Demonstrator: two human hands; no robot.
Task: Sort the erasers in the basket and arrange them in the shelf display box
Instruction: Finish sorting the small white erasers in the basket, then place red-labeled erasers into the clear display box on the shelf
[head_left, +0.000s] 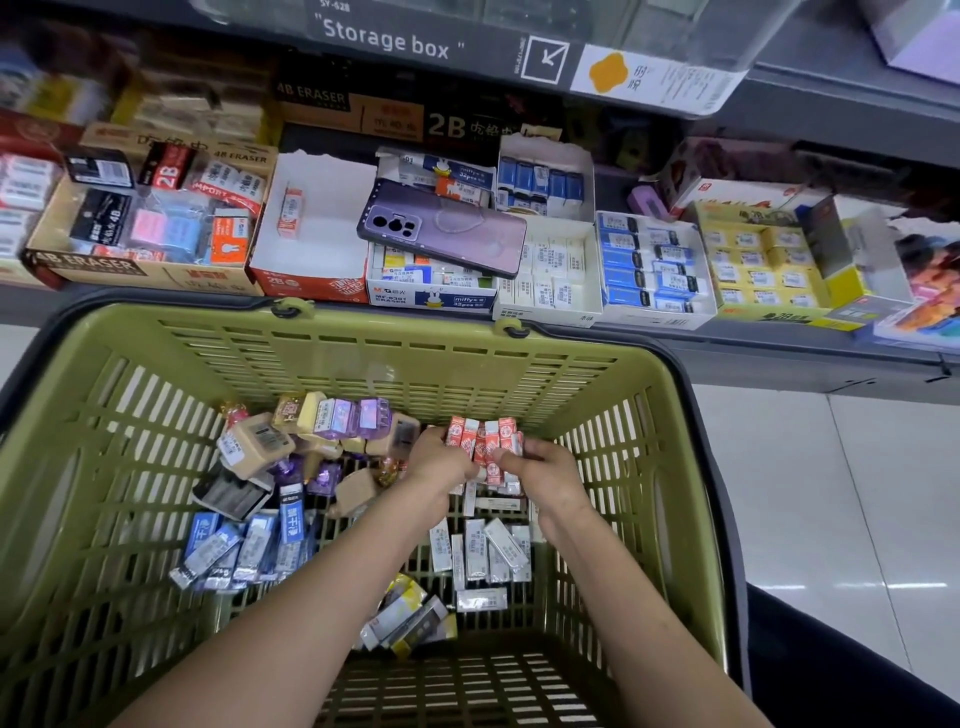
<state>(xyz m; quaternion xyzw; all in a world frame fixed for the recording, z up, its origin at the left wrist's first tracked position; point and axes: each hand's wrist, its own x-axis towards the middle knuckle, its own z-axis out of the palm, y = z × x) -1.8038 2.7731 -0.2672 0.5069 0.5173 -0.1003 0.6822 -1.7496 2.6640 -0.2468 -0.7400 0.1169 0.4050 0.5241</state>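
Observation:
A green slotted basket (363, 358) holds loose erasers in groups: blue ones (249, 545) at the left, white ones (483, 551) in the middle, tan and purple ones (332, 421) at the back. My left hand (441, 462) and my right hand (540, 467) together grip a bunch of red-and-white erasers (485, 439) near the basket's far wall. On the shelf behind stands a red-and-white display box (311, 244) with a single red eraser (290, 210) leaning inside it.
A purple phone (441, 228) lies across the boxes beside the red box. Other display boxes of erasers line the shelf: brown 4B box (140, 228), white (550, 270), blue (649, 265), yellow (758, 265). A shelf with a storage box label overhangs above.

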